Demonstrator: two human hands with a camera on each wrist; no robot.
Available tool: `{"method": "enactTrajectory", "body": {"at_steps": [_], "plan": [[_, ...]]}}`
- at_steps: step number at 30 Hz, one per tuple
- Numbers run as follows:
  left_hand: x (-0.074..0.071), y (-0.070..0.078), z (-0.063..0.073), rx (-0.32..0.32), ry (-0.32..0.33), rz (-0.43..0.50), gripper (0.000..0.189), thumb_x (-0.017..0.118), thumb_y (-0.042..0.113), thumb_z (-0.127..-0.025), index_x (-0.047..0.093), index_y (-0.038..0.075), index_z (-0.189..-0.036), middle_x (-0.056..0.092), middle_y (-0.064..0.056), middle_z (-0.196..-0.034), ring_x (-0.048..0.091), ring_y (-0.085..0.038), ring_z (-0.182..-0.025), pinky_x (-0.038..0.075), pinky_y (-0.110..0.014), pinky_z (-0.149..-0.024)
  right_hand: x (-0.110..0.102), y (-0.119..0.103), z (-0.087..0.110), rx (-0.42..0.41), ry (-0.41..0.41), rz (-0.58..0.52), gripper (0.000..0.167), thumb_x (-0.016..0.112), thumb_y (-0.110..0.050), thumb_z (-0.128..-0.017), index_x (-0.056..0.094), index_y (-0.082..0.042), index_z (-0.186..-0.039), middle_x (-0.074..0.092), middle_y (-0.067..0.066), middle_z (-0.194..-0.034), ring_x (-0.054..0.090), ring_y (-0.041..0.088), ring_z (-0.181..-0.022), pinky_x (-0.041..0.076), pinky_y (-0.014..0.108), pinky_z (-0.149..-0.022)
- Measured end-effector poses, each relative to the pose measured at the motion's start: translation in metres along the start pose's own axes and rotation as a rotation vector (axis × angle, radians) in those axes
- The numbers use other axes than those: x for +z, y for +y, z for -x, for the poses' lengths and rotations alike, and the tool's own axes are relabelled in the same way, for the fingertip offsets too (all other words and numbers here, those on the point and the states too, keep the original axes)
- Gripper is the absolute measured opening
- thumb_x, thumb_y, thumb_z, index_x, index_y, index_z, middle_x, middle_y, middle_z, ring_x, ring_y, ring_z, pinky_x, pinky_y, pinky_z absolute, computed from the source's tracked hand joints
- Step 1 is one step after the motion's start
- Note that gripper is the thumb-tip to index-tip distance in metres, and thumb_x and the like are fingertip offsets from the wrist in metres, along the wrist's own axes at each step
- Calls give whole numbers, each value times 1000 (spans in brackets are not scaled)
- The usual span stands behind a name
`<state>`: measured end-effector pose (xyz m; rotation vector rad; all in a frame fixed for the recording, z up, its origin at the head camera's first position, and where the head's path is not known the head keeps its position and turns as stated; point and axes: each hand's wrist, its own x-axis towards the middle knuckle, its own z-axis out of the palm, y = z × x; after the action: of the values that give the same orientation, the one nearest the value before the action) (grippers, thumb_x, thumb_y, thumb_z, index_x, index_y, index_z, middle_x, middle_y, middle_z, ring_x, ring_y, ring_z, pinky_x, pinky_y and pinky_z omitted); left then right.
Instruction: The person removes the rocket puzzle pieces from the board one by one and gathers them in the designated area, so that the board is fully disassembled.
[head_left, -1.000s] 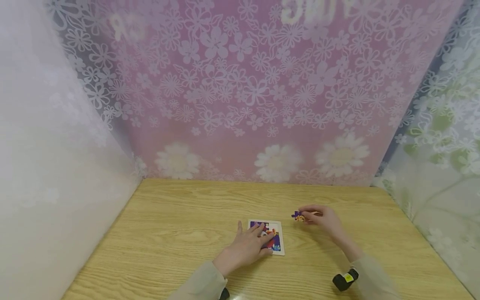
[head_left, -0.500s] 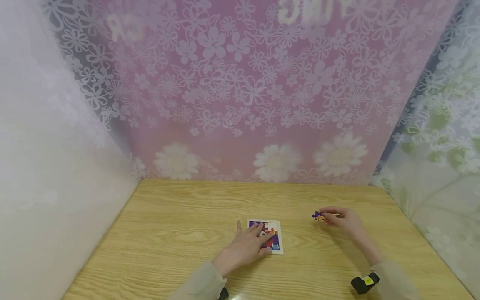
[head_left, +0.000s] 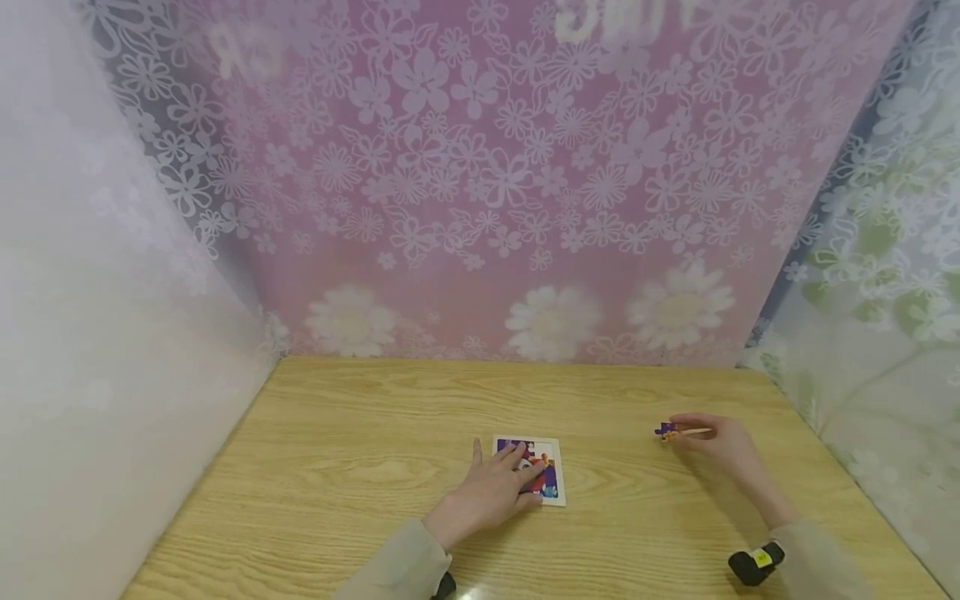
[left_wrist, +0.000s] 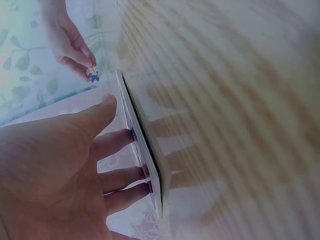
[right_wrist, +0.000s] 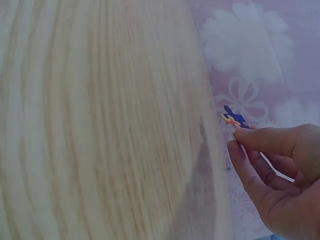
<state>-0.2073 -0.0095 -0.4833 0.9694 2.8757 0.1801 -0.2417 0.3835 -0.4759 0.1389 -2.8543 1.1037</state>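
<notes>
A small jigsaw puzzle in a white frame (head_left: 562, 483) lies flat on the table, its picture purple, red and orange. My left hand (head_left: 491, 487) rests on it with spread, straight fingers, hiding much of the picture. White backing shows at the frame's upper right corner. In the left wrist view the fingertips touch the puzzle board (left_wrist: 145, 155) from above. Off to the right, my right hand (head_left: 723, 446) pinches a purple and orange puzzle piece (head_left: 666, 431) between thumb and fingers. The right wrist view shows the piece (right_wrist: 235, 118) held above the table.
The wood-grain table (head_left: 360, 500) reaches back to a pink flowered curtain (head_left: 480, 208). Pale sheets stand at the left (head_left: 112, 333) and right (head_left: 885, 350) sides. A black wrist camera (head_left: 753, 564) sits at the right sleeve.
My right hand has moved to the right, away from the puzzle, carrying the piece, which has turned more edge-on. The left hand has stayed on the puzzle.
</notes>
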Motion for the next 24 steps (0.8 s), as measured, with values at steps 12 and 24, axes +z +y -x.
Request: {"method": "enactTrajectory", "body": {"at_steps": [12, 24], "plan": [[-7, 3, 2, -8, -4, 8, 55, 49, 52, -102, 44, 34, -154, 38, -8, -161, 38, -28, -147, 20, -71, -115, -10, 20, -1, 29, -36, 25, 43, 77, -16, -91, 66, 8, -126, 69, 29, -115, 73, 31, -91, 56, 25, -68], [-4, 2, 0, -9, -5, 4, 55, 51, 53, -102, 46, 34, -153, 39, -8, -161, 38, -26, -147, 21, -71, -115, -19, 36, -7, 46, -28, 130, 37, 75, -14, -92, 68, 7, -121, 72, 26, -108, 71, 39, -94, 57, 38, -70]]}}
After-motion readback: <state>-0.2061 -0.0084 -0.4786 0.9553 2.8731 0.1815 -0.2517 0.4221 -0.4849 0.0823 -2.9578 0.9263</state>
